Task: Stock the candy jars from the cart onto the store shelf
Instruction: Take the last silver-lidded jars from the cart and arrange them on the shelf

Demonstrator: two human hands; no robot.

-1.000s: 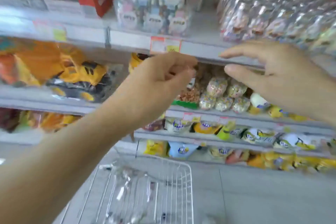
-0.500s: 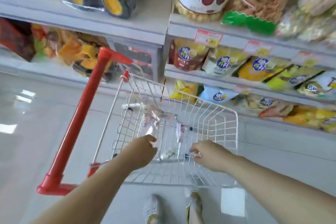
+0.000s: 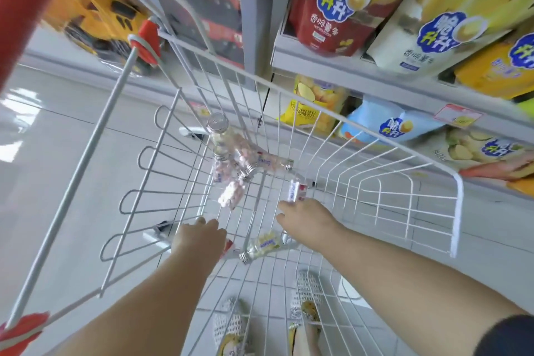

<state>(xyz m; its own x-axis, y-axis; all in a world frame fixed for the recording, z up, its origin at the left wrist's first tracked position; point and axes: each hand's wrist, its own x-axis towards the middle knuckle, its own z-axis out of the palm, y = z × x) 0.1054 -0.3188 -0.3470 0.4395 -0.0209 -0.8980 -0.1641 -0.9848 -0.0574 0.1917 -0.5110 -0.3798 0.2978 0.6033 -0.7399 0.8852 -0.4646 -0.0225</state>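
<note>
Head view: left hand (image 3: 199, 237) and right hand (image 3: 306, 215) reach into wire cart (image 3: 457, 211). Several candy jars (image 3: 231, 150) lie inside, unstocked. Fingers spread or pinching: cannot tell.

The wire cart (image 3: 459, 211) was open from above, walled on every side. Candy jars (image 3: 231, 150) crowded the far middle of its floor; the right part was bare. The shelf (image 3: 332, 66) stood just beyond the far rim.
</note>
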